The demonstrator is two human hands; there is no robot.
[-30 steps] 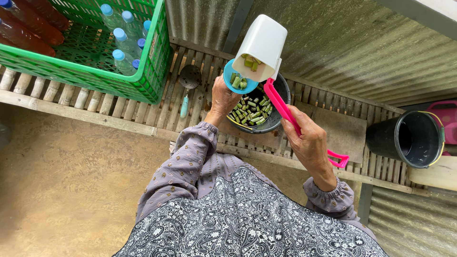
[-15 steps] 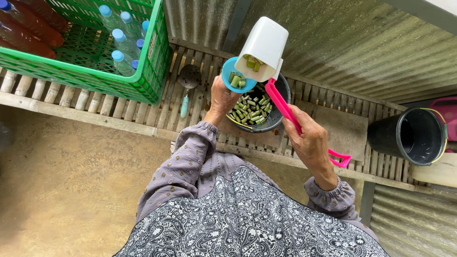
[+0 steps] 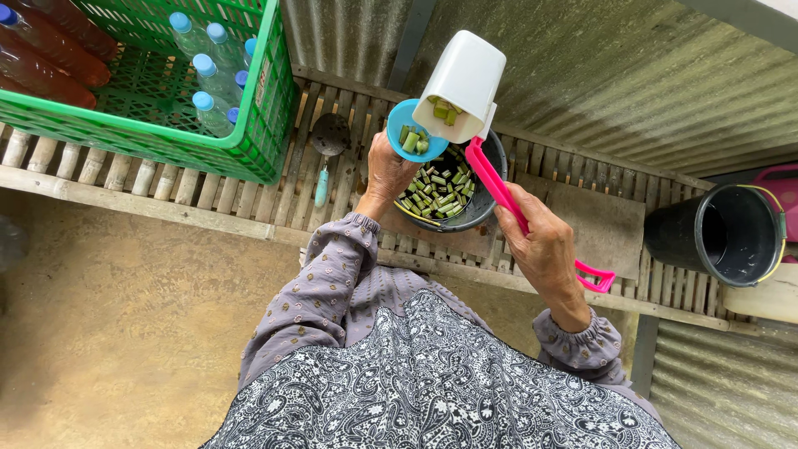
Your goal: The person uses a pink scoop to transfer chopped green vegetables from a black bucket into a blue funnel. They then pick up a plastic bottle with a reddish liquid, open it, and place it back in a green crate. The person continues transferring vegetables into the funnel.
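Gripping a pink handle (image 3: 507,193), the right hand (image 3: 544,249) has its fingers wrapped tight around the middle of it; the looped end of the handle sticks out past the wrist, and the far end joins a white tub (image 3: 462,83), tilted mouth-down with green pieces showing inside. The left hand (image 3: 391,170) is closed on the lower edge of a blue cap (image 3: 414,130), held beside the mouth of the tub with a few green pieces lying in it. Cap and tub touch or nearly touch; I cannot tell which.

Directly under both sits a dark bowl (image 3: 484,204) filled with cut green pieces (image 3: 436,187), near the front edge of a slatted wooden shelf (image 3: 150,179). Just left of the bowl lies a ladle (image 3: 328,141) with a pale blue handle. Further left, at the shelf's left end, a green crate (image 3: 249,125) holds 4 clear bottles (image 3: 208,79) with blue caps and brown bottles (image 3: 58,62). A flat board (image 3: 594,224) lies right of the bowl, and beyond it, at the right end, stands a black bucket (image 3: 715,237). Corrugated metal sheeting (image 3: 632,83) backs the shelf.
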